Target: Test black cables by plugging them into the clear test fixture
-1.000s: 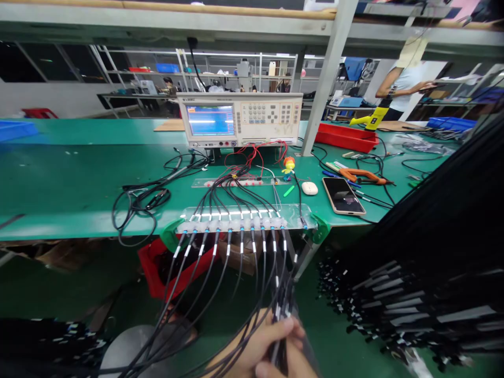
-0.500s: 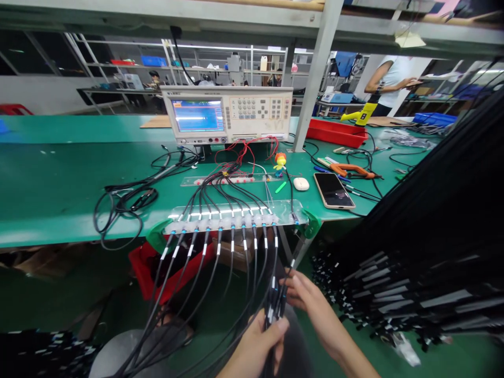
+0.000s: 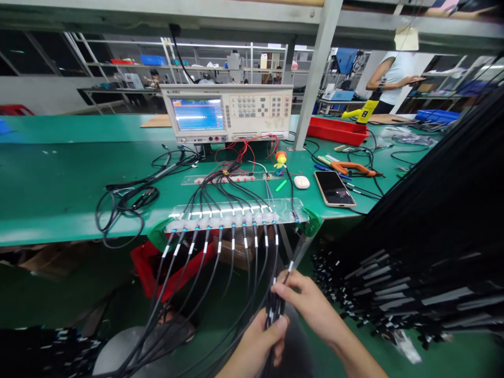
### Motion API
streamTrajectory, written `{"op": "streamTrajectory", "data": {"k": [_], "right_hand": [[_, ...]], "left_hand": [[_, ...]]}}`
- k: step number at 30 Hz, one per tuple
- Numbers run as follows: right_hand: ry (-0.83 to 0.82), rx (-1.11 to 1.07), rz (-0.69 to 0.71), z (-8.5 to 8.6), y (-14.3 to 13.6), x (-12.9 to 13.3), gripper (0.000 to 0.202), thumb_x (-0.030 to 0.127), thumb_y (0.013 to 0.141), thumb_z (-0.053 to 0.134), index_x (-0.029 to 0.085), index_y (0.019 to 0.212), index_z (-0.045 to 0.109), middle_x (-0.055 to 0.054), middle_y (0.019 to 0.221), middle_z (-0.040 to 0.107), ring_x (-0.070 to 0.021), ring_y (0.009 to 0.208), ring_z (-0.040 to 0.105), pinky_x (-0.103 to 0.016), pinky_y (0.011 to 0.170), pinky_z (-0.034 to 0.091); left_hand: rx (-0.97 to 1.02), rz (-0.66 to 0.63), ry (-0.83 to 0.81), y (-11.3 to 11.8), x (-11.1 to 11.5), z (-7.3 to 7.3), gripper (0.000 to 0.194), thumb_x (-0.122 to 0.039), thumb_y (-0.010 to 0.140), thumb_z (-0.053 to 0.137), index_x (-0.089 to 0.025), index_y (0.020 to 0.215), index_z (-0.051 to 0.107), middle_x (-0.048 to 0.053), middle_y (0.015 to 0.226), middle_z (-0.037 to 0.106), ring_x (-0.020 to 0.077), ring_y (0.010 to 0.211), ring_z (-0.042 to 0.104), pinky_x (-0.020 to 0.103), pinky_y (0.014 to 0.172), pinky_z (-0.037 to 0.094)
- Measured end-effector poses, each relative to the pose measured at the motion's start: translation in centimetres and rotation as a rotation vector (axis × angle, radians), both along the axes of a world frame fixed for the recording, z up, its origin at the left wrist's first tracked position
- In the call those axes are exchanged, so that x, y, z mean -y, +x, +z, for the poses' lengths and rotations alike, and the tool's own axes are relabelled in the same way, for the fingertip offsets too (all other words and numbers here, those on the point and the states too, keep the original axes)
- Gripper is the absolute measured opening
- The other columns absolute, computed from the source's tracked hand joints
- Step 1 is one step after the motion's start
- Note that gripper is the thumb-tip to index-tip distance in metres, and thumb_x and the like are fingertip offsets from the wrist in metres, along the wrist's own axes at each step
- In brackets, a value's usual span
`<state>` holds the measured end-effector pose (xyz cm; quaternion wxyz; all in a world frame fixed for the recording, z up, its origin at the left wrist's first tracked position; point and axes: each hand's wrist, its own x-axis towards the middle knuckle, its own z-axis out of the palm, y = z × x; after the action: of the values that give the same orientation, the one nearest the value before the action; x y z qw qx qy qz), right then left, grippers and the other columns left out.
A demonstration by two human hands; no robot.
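Note:
My left hand (image 3: 262,341) is closed around a bundle of black cables (image 3: 275,310) with white labels, low in front of the bench. Just above and to the right, my right hand (image 3: 301,294) pinches one black cable with a white label (image 3: 290,266), beside the top of the bundle. Along the bench edge runs a clear connector strip (image 3: 228,221), held by green clamps (image 3: 313,223). Several labelled cables hang from its blue-tipped connectors. Behind it, a tester (image 3: 258,113) with a lit screen has red wires at its base.
A phone (image 3: 334,189), a white case (image 3: 301,182) and a toy figure (image 3: 280,160) lie on the green bench (image 3: 59,205). Hanging black cables (image 3: 409,252) fill the right side. A red bin (image 3: 147,265) sits under the bench. Another person (image 3: 389,81) stands at the back right.
My right hand's fingers have closed on a single cable, whose labelled end now reaches up toward the strip's right end. My left hand has barely moved.

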<state>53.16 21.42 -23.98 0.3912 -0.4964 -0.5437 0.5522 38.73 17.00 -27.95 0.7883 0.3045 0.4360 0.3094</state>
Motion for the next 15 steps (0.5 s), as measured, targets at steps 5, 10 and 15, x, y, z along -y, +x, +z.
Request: {"op": "streamTrajectory", "data": {"k": [5, 10, 15], "right_hand": [[0.047, 0.083, -0.053, 0.9, 0.3, 0.1, 0.021, 0.043, 0.079, 0.067, 0.025, 0.084, 0.076, -0.007, 0.12, 0.058, -0.0268, 0.118, 0.048, -0.037, 0.104, 0.031], [-0.003, -0.059, -0.137, 1.9, 0.2, 0.1, 0.038, 0.051, 0.087, 0.052, 0.022, 0.097, 0.074, -0.007, 0.095, 0.065, -0.024, 0.1, 0.057, -0.035, 0.093, 0.04], [-0.053, -0.148, -0.203, 2.0, -0.1, 0.0, 0.046, 0.053, 0.079, 0.064, 0.02, 0.11, 0.07, -0.002, 0.075, 0.063, -0.0189, 0.077, 0.057, -0.031, 0.078, 0.045]], "left_hand": [[0.06, 0.005, -0.025, 0.2, -0.1, 0.8, 0.057, -0.067, 0.059, 0.067, -0.016, 0.08, 0.053, -0.006, 0.063, 0.044, 0.004, 0.045, 0.037, 0.025, 0.044, 0.025], [0.11, 0.093, -0.103, -0.2, -0.5, 1.5, 0.063, -0.073, 0.064, 0.057, -0.014, 0.087, 0.058, -0.003, 0.067, 0.048, 0.0045, 0.046, 0.039, 0.025, 0.045, 0.028], [0.081, 0.06, -0.114, -0.4, -0.6, 1.9, 0.059, -0.069, 0.059, 0.066, -0.016, 0.083, 0.056, -0.005, 0.063, 0.049, 0.0033, 0.043, 0.037, 0.022, 0.041, 0.023]]}}
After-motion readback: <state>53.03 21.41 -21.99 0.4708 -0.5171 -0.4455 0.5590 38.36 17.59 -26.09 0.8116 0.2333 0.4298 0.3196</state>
